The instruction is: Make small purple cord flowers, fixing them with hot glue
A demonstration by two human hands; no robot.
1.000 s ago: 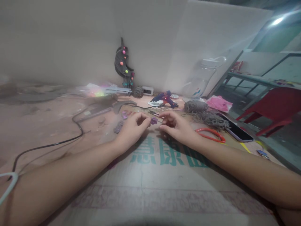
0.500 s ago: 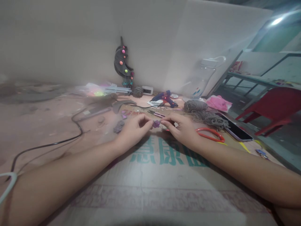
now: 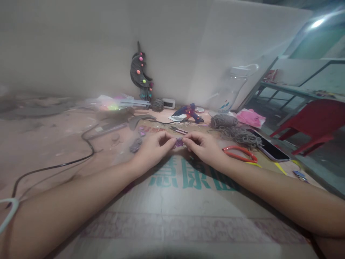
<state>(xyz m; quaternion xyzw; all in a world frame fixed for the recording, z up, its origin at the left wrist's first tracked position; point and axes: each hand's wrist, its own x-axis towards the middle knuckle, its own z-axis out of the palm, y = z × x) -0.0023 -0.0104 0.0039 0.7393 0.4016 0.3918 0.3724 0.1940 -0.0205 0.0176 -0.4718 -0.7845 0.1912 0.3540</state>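
Note:
A small crumpled purple piece (image 3: pixel 179 142) is pinched between my two hands over the board; its exact kind is too small to tell. My left hand (image 3: pixel 157 145) grips its left side with thumb and forefinger. My right hand (image 3: pixel 203 145) closes thumb and fingertips on its right side. Left of my left hand lie a grey-purple bundle (image 3: pixel 136 145) and a smaller purple bit (image 3: pixel 142 131). A snipper-like tool (image 3: pixel 179 130) rests just beyond my fingers. Red-handled scissors (image 3: pixel 239 154) lie beside my right wrist, their blades hidden.
Behind my hands sit a blue glue gun (image 3: pixel 188 113), grey yarn (image 3: pixel 237 131) and a clear bottle (image 3: pixel 233 90). A decorated grey crescent (image 3: pixel 138 70) leans on the wall. A phone (image 3: pixel 272 147) lies at right, and a black cable (image 3: pixel 67 164) crosses the left side.
My right hand has shifted slightly left, bringing its fingertips closer to my left hand around the purple piece. The other things stay where they were.

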